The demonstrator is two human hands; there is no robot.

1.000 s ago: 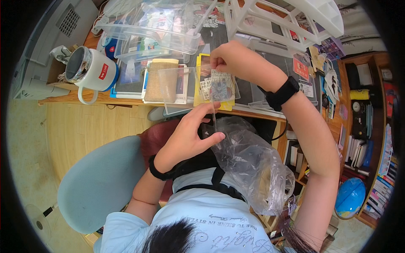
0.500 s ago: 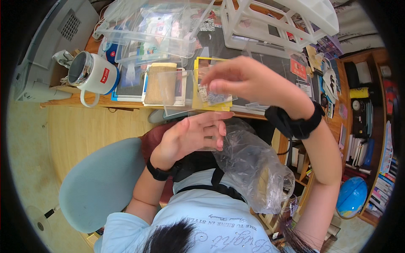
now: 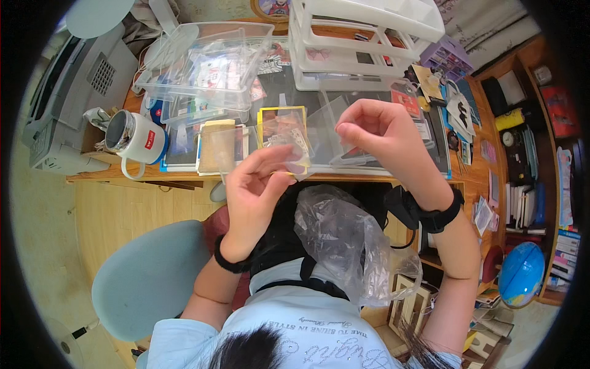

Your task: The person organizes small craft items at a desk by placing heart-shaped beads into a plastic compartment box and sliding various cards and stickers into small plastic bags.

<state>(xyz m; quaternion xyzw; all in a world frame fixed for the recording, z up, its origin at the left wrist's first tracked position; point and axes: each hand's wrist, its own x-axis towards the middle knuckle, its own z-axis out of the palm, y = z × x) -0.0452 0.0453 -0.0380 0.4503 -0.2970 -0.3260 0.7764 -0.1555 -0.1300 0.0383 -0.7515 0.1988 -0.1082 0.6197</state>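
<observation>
grey plastic casing (image 3: 86, 101) is seen at far left, beside a white mug (image 3: 136, 138) set near the corner of a wooden desk (image 3: 132, 172). below, a blue-grey chair (image 3: 147, 280) is placed close to the seated person. clear trays (image 3: 206, 77) are heaped toward the back of the desk, and a tan, rough-looking pad (image 3: 217, 147) is laid in front of them. the left hand (image 3: 261, 181), banded in black at the wrist, is raised before the desk's edge, its thumb and forefinger narrowly parted; a clear film (image 3: 302, 161) is seen at the fingertips (whether it is gripped cannot be told). yellow-bordered cards (image 3: 283, 117) are spread just behind that film. a crumpled clear bag (image 3: 338, 227) is rested over the lap. to the right, under a white frame (image 3: 362, 55), the right hand (image 3: 378, 126) is held above the desk, fingers curled and thumb drawn near the forefinger; whether anything thin is pinched cannot be told. at far right, a blue globe (image 3: 521, 273) is stood beside a bookcase (image 3: 550, 292).
</observation>
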